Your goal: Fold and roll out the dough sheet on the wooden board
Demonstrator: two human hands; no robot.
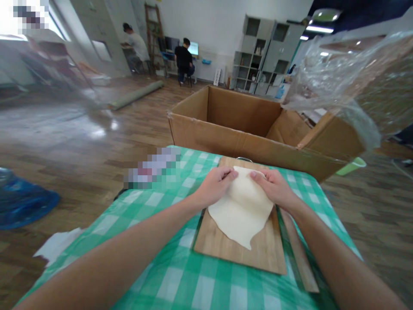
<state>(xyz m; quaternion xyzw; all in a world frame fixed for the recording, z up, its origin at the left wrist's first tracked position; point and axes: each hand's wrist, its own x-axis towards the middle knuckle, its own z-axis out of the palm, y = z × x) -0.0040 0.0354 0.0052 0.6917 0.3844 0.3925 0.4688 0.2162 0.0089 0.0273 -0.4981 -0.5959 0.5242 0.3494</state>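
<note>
A thin, pale sheet of dough [241, 211] lies over a wooden cutting board [209, 241], its near edge tapering to a point. My left hand [217, 185] pinches the dough's far edge on the left between thumb and fingers. On the right, my right hand [274, 185] grips the same far edge, which looks slightly raised between the two hands. Beside the board's right side, partly under my right forearm, rests a long wooden stick [298, 254], possibly a rolling pin.
A green-and-white checked cloth [180, 275] covers the table. Beyond its far edge stands a large open cardboard box [226, 131], with clear plastic wrap [338, 82] at right. A blue plastic bag [26, 202] is on the floor at left. Several people are in the background.
</note>
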